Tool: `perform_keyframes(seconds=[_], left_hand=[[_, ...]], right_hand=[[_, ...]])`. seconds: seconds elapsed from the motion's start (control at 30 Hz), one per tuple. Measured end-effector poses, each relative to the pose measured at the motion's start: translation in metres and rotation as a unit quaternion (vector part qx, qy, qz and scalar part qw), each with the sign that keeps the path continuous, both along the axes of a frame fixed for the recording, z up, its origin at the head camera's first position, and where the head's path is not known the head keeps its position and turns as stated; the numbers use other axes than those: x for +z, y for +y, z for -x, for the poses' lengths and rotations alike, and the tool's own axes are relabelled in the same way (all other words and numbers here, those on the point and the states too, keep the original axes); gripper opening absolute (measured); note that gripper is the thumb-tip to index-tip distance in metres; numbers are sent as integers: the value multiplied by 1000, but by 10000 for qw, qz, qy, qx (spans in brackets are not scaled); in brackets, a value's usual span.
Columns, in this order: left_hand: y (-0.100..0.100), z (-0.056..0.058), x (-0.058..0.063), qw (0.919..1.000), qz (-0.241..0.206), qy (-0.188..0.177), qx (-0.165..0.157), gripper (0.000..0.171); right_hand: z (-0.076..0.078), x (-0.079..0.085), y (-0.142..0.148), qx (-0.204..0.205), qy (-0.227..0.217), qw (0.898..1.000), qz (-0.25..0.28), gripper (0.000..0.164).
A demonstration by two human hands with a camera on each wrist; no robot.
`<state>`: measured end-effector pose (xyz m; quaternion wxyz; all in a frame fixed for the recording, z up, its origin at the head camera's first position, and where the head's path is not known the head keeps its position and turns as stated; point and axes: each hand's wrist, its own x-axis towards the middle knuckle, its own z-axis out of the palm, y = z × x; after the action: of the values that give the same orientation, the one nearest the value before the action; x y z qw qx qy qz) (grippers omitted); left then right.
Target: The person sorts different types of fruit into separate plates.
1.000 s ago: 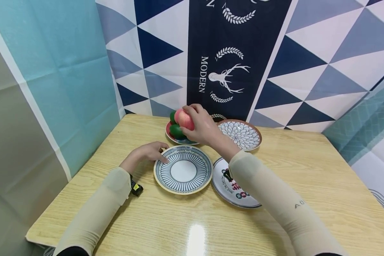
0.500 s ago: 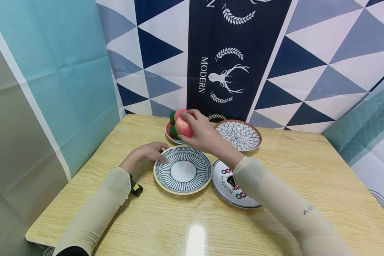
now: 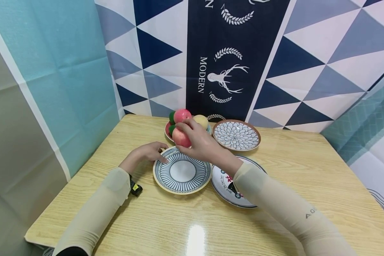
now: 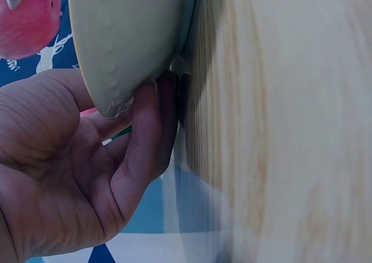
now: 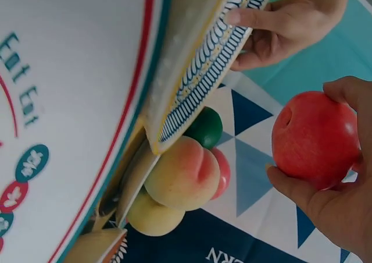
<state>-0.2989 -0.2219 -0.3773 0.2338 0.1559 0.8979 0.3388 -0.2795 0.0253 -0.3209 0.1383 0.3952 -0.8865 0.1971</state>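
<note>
A red apple [image 3: 181, 138] is held in the right hand [image 3: 201, 143], just above the far rim of a blue-and-white striped plate [image 3: 183, 171]. In the right wrist view the thumb and fingers grip the apple [image 5: 315, 139] from one side. The left hand [image 3: 148, 152] pinches the striped plate's left rim, thumb on top; the left wrist view shows its fingers curled under the plate's cream underside [image 4: 131, 36]. Behind stands a fruit plate [image 3: 167, 132] with a pink peach [image 3: 182, 114], a pale yellow fruit [image 3: 201, 121] and green fruit [image 3: 171, 129], partly hidden by the right hand.
A brown-rimmed petal-patterned plate [image 3: 236, 135] stands at the back right. Beside the striped plate, a white plate with printed figures [image 3: 222, 190] lies partly under the right forearm. A patterned cloth wall [image 3: 166, 53] closes off the table's [image 3: 140, 220] far edge.
The right hand has brought the apple from above the fruit plate down and nearer, to the striped plate's far rim. The pale yellow fruit has come into sight. The left hand stays put.
</note>
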Motion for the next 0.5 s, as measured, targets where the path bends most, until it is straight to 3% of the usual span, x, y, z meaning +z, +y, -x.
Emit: perform_keyframes(seconds=[0.5], left_hand=[[-1, 1, -1, 9992, 351, 183, 97, 51]], right_hand=[[-8, -22, -1, 228, 13, 9995, -230, 68]])
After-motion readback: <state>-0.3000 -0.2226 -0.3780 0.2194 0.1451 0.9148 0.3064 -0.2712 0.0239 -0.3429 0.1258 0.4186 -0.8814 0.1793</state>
